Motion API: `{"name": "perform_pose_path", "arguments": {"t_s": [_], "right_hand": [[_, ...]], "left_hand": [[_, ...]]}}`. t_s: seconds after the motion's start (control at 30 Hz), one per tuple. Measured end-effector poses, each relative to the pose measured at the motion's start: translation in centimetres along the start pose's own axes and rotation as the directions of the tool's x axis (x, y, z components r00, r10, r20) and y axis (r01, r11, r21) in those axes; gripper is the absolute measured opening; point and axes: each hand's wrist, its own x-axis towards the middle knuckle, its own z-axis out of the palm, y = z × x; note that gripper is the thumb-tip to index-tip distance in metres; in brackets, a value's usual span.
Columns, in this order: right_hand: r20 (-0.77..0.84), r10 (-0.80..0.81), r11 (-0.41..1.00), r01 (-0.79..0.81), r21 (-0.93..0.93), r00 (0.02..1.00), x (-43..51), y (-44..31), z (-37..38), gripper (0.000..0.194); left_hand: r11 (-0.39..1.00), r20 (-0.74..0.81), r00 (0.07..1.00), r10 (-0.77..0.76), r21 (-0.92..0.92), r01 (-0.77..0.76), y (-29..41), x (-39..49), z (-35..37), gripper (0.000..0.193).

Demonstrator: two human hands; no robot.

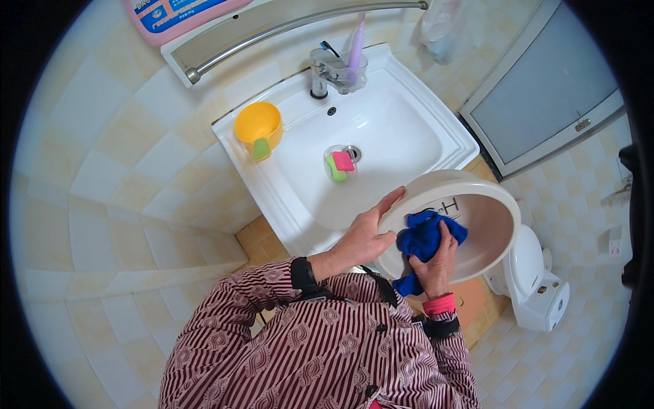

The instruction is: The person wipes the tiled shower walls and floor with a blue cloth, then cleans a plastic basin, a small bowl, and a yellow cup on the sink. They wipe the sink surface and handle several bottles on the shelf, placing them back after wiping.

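Note:
My left hand [364, 236] grips the near left rim of a beige plastic washbasin [490, 225], which is tilted so that its inside shows. Inside the basin, my right hand [438, 260] holds a crumpled blue cloth [424, 237] against the wall, beside dark lettering. One end of the cloth hangs over the basin's near rim. The basin is held over the near right edge of a white ceramic sink [388, 128]. In the sink, a pink sponge or soap [343, 161] and a green one [336, 171] lie on a clear dish by the drain.
A yellow dipper [258, 125] with a green handle stands on the sink's left ledge. Behind the sink are a chrome faucet [319, 76] and a clear cup with a purple electric toothbrush [356, 51]. A metal rail [306, 25] crosses above. A white toilet [529, 260] stands at right.

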Motion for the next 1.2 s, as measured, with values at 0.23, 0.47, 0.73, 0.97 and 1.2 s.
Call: {"name": "perform_pose_path", "arguments": {"t_s": [0.23,0.47,0.73,0.97,1.2], "right_hand": [[0.443,-0.079,0.532,-0.338,0.776,0.893,-0.1,-1.8,-2.4,0.066],[0.015,0.000,0.394,-0.014,0.919,1.000,0.2,2.9,-11.0,0.070],[-0.506,-0.269,0.285,0.570,0.771,0.819,4.8,2.2,-26.1,0.052],[0.209,-0.621,0.760,0.515,0.397,0.755,6.9,-7.6,-18.4,0.070],[0.241,-0.590,0.659,0.287,0.695,0.771,7.9,-9.2,-16.6,0.062]], "left_hand": [[0.977,0.126,0.985,0.118,0.162,-0.138,0.6,0.5,0.8,0.075],[0.992,0.020,0.998,-0.067,0.106,0.064,2.1,1.3,-1.3,0.063],[0.854,-0.041,0.913,0.405,0.374,-0.362,4.6,1.5,-0.7,0.054],[0.526,0.247,0.769,0.590,0.605,-0.598,6.4,2.4,-0.4,0.038],[0.075,0.438,0.330,0.836,0.504,-0.860,6.6,1.0,-0.7,0.032]]}}
